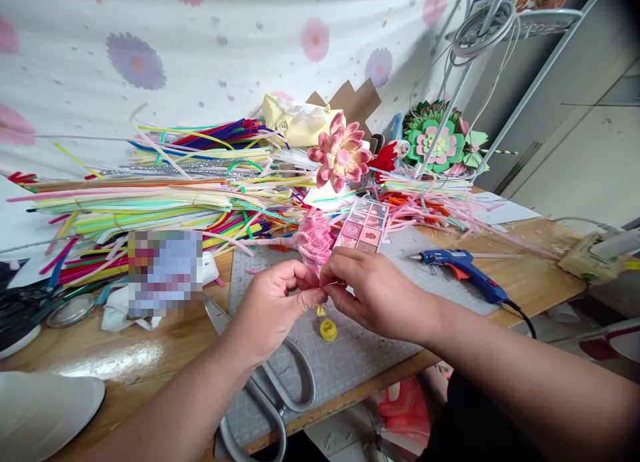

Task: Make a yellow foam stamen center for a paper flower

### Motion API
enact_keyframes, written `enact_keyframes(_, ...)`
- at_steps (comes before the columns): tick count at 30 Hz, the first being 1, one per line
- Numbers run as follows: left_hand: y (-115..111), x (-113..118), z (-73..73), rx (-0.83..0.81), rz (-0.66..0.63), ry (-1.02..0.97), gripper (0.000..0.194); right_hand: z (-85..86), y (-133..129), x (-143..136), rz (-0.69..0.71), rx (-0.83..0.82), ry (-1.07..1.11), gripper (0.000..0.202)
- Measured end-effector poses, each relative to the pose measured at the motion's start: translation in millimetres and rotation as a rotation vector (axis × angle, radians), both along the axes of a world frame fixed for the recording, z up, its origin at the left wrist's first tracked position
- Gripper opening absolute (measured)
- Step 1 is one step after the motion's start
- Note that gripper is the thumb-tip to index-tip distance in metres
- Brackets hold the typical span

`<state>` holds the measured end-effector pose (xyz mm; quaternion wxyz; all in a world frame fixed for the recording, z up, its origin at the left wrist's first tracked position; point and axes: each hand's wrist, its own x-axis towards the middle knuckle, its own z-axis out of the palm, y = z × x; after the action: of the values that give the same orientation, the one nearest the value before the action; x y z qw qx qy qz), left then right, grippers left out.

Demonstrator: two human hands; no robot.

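My left hand point(277, 305) and my right hand point(367, 290) meet over the grey cutting mat point(385, 315). Thumbs and forefingers on both are pinched together, fingertips touching; what lies between them is too small and covered to make out. Just below the fingertips a yellow coil point(328, 329) rests on the mat, with a small yellow piece point(321, 310) above it. Behind my hands lies a fuzzy pink pipe-cleaner flower point(314, 239), its stem pointing left. Beside it is a makeup palette point(364, 223) with pink pans. Large grey-handled scissors point(280, 399) lie under my left forearm.
On the right sits a blue glue gun point(463, 267) with a black cord. Bundles of coloured pipe cleaners point(165, 199) line the back. A pink-and-yellow flower point(343, 154) stands behind the palette, and a green flower point(437, 142) is near the metal rack point(453, 95).
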<state>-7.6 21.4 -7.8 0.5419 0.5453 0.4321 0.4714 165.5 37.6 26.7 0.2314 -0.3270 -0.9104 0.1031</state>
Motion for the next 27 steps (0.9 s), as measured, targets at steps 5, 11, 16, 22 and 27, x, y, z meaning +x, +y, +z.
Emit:
enact_keyframes(5,0,0,3.1,-0.002,0.032,0.124,0.005,-1.4,0,1,-0.075,-0.002,-0.04,0.007)
enact_keyframes(11,-1,-1,2.6,0.017,0.064,-0.011,0.004,-6.4,6,6,-0.095,-0.163,0.2,0.003)
enact_keyframes(16,-5,2,4.1,-0.037,0.07,-0.216,0.004,-7.9,5,5,-0.054,-0.396,0.402,0.006)
enact_keyframes(22,-6,3,7.5,-0.123,-0.045,-0.384,0.007,-9.9,4,-1,-0.079,-0.489,0.486,0.008)
enact_keyframes(27,-6,2,9.2,-0.175,-0.113,-0.387,0.013,-10.6,0,-2,-0.103,-0.327,0.494,0.01)
